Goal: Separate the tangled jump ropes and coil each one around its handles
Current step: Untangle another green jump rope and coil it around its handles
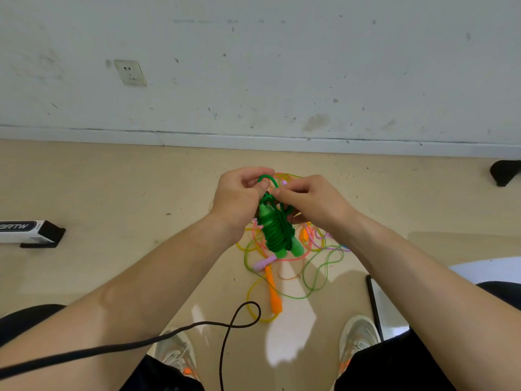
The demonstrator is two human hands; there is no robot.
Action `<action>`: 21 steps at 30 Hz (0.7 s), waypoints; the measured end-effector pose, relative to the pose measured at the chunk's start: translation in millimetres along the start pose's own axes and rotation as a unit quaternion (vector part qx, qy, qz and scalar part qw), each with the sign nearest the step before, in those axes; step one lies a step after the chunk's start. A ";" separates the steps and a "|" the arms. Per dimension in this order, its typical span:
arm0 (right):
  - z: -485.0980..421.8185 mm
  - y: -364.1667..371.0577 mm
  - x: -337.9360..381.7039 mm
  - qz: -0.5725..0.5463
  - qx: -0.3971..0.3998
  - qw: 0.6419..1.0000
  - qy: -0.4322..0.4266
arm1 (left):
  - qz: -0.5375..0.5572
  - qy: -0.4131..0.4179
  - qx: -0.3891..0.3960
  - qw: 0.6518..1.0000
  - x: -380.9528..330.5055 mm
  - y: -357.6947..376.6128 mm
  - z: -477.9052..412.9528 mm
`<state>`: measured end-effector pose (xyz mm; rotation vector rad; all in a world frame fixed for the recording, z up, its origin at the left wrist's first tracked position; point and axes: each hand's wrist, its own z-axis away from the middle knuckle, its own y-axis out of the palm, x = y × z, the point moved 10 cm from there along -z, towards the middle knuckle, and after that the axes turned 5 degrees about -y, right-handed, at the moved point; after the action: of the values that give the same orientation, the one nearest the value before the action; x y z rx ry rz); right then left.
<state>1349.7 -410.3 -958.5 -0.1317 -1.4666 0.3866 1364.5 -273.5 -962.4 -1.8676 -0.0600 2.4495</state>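
Note:
A green jump rope (277, 232) is wound in a thick bundle around its two green handles and hangs in the air between my hands. My left hand (239, 196) pinches the green loop at the top of the bundle. My right hand (310, 200) pinches the same rope end right beside it, fingers curled. Below on the floor lies a tangle of thin ropes (310, 266) in yellow, green, pink and purple. An orange handle (275, 297) and a pale purple handle (263, 263) lie in that tangle.
A black cable (225, 324) loops across the floor near my shoes (356, 337). A black-and-white box (28, 232) sits at the left. A white board with a dark edge (375, 306) lies at the right. A dark object (504, 172) rests by the wall's baseboard.

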 end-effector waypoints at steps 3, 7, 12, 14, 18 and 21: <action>-0.3 4.4 -13.7 0.011 0.028 0.998 0.046 | -0.001 -0.024 0.014 1.000 3.3 3.2 1.5; -3.2 1.0 -28.4 0.079 0.031 0.993 0.084 | -0.061 0.003 0.028 0.998 -2.3 8.5 4.1; -4.7 2.5 -30.8 0.126 0.043 0.987 0.089 | -0.101 0.044 0.010 0.994 -12.1 6.1 2.6; -5.4 4.7 -26.3 0.163 0.043 0.983 0.071 | -0.123 0.062 0.000 0.990 -14.8 4.6 0.8; -8.1 5.4 -19.3 0.192 0.047 0.979 0.047 | -0.122 0.081 -0.011 0.989 -18.4 2.1 -3.5; -8.2 2.8 -10.7 0.189 0.029 0.982 0.001 | -0.113 0.111 -0.010 0.987 -25.0 0.2 -3.2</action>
<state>1356.6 -410.1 -970.4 -0.3663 -1.4270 0.7359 1374.2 -275.6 -939.3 -2.0042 -0.2697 2.0898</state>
